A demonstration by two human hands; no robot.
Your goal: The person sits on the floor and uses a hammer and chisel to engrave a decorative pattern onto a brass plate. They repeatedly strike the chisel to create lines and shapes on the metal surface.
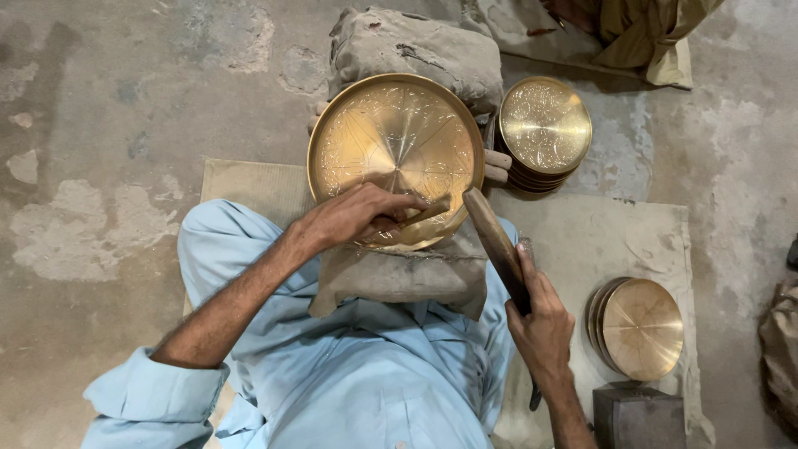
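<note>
A person in pale blue clothes sits on a mat [249,179] on a concrete floor [91,125], seen from their own head.

At left, the left hand [353,218] reaches in from eight o'clock. Its fingers are pinched together on a short chisel [426,210]. The chisel's long axis runs from about eight o'clock to two o'clock, and its tip rests on the lower edge of a large brass plate [395,141]. The plate lies at twelve o'clock from the hand, tilted toward the viewer on a grey padded block [399,278]; fine engraved patterns show on its face. The exact point where tip meets metal is hard to make out.

To the right, the right hand [540,324] is wrapped shut around the handle of a wooden mallet [495,241]. The mallet points to eleven o'clock, its head just beside the chisel's butt, at about four o'clock from it, not touching. The left hand is the nearer one to the plate.

Toes [497,165] peek out behind the plate's right rim. Further right sits a stack of engraved plates [544,125], and at four o'clock a stack of plain plates [640,328] beside a dark metal block [636,416], cut off by the frame. Another person's clothing [648,33] is cropped at top right.
</note>
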